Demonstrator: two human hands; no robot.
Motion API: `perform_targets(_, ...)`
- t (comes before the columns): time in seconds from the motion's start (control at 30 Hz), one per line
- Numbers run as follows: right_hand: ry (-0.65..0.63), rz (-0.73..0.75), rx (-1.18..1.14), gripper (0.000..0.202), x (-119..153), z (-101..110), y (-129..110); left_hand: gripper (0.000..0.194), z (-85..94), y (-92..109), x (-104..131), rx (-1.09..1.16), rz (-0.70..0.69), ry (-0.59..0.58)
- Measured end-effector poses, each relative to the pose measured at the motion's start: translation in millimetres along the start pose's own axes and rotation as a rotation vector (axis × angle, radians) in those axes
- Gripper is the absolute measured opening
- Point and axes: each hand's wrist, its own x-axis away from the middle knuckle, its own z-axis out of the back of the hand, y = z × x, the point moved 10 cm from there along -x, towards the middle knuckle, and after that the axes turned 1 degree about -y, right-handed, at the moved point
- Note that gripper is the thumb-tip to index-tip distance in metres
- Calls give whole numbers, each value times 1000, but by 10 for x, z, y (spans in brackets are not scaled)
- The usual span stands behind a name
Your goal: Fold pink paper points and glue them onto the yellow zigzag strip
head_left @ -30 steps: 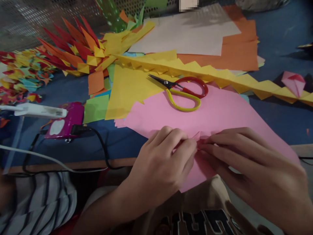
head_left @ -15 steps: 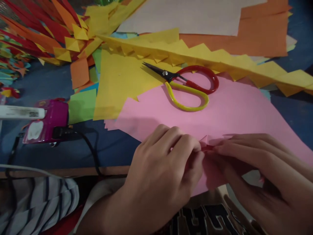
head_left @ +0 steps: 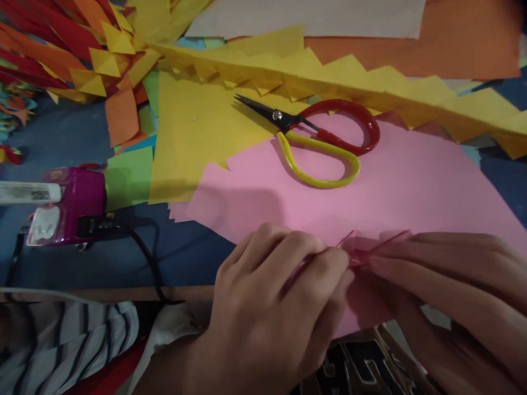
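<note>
Left hand (head_left: 275,302), right hand (head_left: 453,291): both pinching folded pink paper (head_left: 358,253) near front edge of surface (head_left: 185,260). Step: apparently creasing. Next move: likely requires even pressure.

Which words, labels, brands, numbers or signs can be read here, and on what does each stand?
None can be read for certain.
Clothing at the bottom edge: large dark letters, partly hidden, not legible.
White plastic bar: a small code-like mark, too small to read.
</note>
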Motion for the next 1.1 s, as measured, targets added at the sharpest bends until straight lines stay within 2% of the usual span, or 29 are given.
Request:
perform_targets(0.07, 4, 8, 43, 56, -19, -5, -30, 9, -3, -28, -42, 3, 43, -16)
perform_targets(0.17, 24, -89, 49, 33, -70, -20, -5, 11, 5, -37, -81, -1, 74, -15)
perform_targets(0.23, 33, -135, 38, 27, -105, -31, 1, 10, -7, -38, -92, 14, 78, -25)
perform_targets(0.47, 20, -113, 33, 33, -120, -32, -19, 5, -60, -101, -115, 18, 107, -58)
perform_targets(0.73, 25, -59, 25, 24, -120, -45, -68, 8, -79, -111, -121, 1, 126, -94)
perform_targets(0.8, 49, -62, 26, 25, -124, -14, -60, 9, -62, -63, -90, -40, 95, -68)
perform_targets(0.9, 10, -47, 46, 30, -88, -35, -37, 16, -6, 74, -15, -142, 0, 0)
perform_targets(1.0, -62, 28, 100, 38, -35, -99, -67, 29, -23, 198, 95, -288, -93, -4)
perform_targets(1.1, -67, 40, 113, 35, -28, -108, -84, 39, -84, 285, 238, -428, -197, -11)
